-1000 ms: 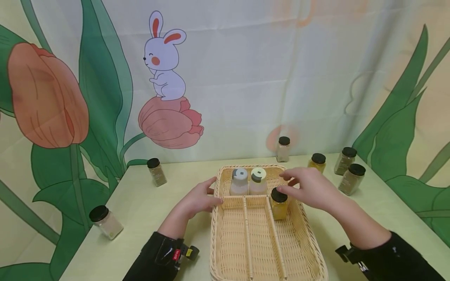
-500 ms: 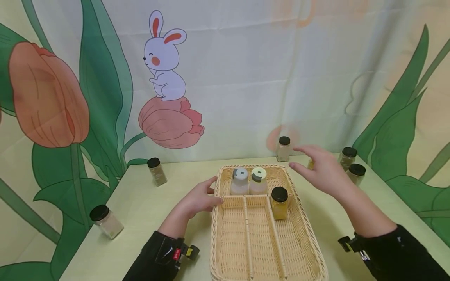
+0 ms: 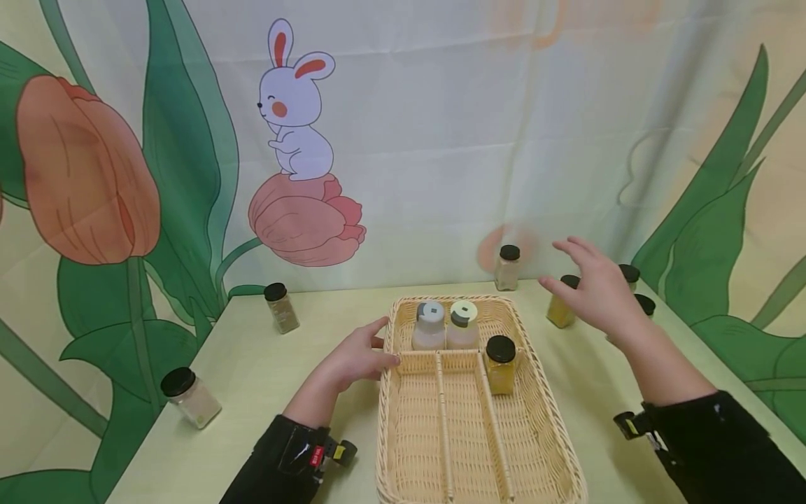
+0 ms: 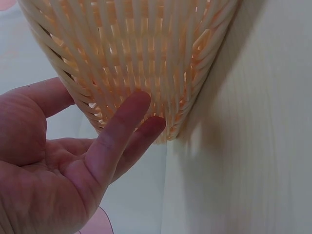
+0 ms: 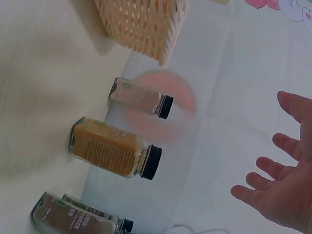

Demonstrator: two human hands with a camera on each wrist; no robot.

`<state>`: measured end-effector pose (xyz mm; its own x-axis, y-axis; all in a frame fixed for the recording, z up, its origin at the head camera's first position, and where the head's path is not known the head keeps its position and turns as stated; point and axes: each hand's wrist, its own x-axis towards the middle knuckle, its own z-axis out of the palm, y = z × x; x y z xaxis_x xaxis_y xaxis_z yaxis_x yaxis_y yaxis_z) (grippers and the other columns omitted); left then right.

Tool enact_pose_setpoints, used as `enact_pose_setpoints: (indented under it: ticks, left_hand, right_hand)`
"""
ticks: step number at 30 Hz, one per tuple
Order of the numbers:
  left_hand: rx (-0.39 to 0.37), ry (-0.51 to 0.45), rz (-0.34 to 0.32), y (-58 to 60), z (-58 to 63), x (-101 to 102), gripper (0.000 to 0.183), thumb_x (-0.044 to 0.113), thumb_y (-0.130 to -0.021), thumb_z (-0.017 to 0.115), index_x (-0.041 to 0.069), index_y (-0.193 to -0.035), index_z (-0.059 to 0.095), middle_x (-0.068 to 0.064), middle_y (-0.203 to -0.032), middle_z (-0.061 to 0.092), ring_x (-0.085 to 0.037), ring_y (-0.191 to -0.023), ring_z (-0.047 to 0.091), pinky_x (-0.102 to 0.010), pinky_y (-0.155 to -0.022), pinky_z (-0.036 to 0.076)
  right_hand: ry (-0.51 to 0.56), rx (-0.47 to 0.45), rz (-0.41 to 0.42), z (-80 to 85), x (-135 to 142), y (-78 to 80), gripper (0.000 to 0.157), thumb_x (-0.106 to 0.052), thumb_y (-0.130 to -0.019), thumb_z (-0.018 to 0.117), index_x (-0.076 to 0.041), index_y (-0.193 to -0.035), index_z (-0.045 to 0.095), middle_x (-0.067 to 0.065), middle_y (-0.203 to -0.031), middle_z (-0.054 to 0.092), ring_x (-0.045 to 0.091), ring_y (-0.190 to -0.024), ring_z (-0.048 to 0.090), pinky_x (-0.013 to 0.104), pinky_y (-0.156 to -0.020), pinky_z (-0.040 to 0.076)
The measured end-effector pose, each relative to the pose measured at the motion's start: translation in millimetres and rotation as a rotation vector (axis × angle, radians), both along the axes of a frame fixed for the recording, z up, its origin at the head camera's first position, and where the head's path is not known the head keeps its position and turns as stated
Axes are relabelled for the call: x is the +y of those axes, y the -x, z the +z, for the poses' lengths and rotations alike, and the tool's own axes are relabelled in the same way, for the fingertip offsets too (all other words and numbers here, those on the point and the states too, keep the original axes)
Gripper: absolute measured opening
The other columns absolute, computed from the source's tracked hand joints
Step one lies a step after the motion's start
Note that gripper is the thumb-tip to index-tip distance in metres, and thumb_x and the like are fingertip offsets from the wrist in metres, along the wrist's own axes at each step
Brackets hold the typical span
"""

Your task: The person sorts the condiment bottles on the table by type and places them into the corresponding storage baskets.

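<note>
My left hand (image 3: 354, 357) holds the left rim of a wicker basket (image 3: 412, 427); in the left wrist view its fingers (image 4: 119, 131) lie against the outer wall and the thumb goes behind the rim. Two white-bodied bottles, one with a grey-and-white top (image 3: 430, 329) and one with a pale yellow top (image 3: 462, 327), stand in the back compartment. A yellow spice jar (image 3: 501, 371) with a black lid stands in the right compartment. My right hand (image 3: 595, 287) hovers, fingers spread and holding nothing, beside another yellow spice jar (image 5: 108, 146), apart from it.
A pale spice jar (image 3: 507, 269) stands by the back cloth. Two brown spice jars (image 5: 68, 217) are partly hidden behind my right hand in the head view. On the left side are a brown jar (image 3: 281, 309) and a pale jar (image 3: 192, 400), both black-lidded.
My right hand has left the yellow spice jar in the basket and moved right and back, toward the other yellow jar. My left hand has stayed on the basket rim.
</note>
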<state>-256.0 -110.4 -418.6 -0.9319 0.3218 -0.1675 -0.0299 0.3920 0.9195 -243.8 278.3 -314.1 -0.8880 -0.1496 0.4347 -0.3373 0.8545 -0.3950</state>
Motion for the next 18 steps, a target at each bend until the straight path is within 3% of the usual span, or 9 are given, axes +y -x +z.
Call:
enact_pose_setpoints:
  ticks: [18]
  left_hand:
    - [0.013,-0.004,-0.005,-0.3,-1.4,-0.5,0.09,0.013,-0.078,0.075,0.015,-0.152,0.024,-0.025,-0.123,0.051,-0.022,-0.08,0.066,-0.037,-0.066,0.059]
  right_hand:
    - [-0.062,-0.117,-0.035,-12.2,13.8,24.1,0.074,-0.047,-0.09,0.061,-0.002,-0.143,0.038,0.028,-0.15,0.02,0.049,-0.13,0.023,0.073,-0.097,0.026]
